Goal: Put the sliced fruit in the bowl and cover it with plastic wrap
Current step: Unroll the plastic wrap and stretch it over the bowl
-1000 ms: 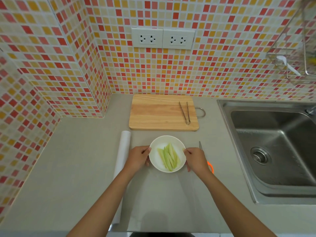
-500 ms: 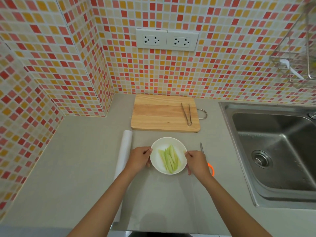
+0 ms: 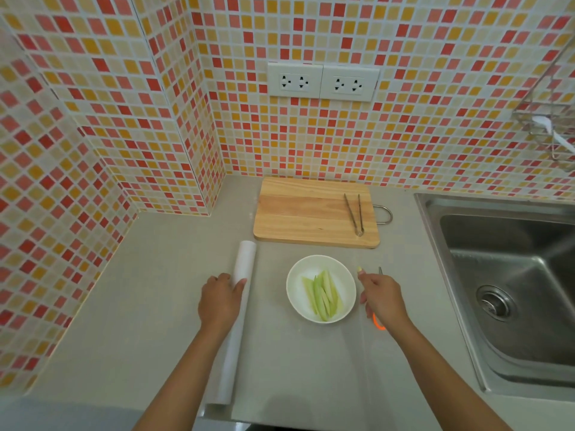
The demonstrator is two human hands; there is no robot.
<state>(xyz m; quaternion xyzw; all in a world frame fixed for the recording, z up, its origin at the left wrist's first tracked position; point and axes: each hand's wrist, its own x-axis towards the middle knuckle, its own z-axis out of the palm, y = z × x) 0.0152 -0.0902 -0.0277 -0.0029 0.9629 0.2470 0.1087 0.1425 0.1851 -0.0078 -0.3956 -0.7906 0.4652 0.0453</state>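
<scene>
The bowl [image 3: 321, 289] of fruit [image 3: 322, 295] sits mid-frame on the desk [image 3: 155, 306] between the hands, left hand [image 3: 219, 301] gripping the wrap roll [image 3: 238, 318], whose long axis runs bottom-to-top, right hand [image 3: 381, 298] loosely curled, seemingly empty, nearer the bowl.

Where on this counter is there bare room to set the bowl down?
Bare counter lies left of the plastic wrap roll, toward the tiled wall. The cutting board is bare left of the tongs. Crowded: between bowl and sink, with right hand and scissors.
</scene>
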